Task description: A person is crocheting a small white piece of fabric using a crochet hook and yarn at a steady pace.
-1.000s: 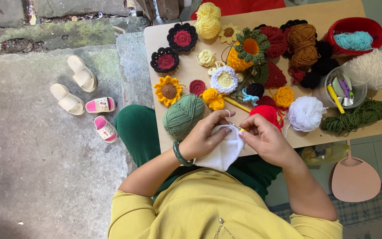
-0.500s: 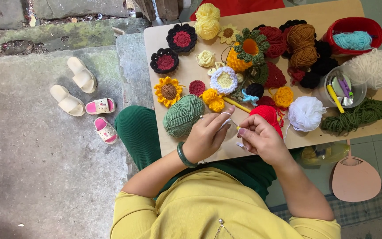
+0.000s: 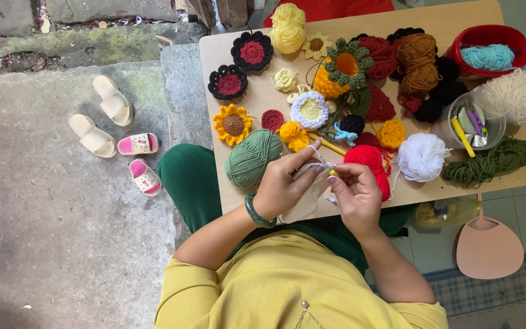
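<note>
Together the left hand (image 3: 284,186) pinches a white crochet piece (image 3: 304,196) steady. The right hand (image 3: 355,194) closes on a yellow hook (image 3: 331,172), with yarn balls near on the counter (image 3: 251,207).

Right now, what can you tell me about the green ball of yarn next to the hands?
The green yarn ball is soft sage green, round, wound in neat strands that look woolly. It sits on the wooden table near its front edge, just below a yellow crocheted sunflower. The left hand lies right beside it, perhaps brushing it.
</note>
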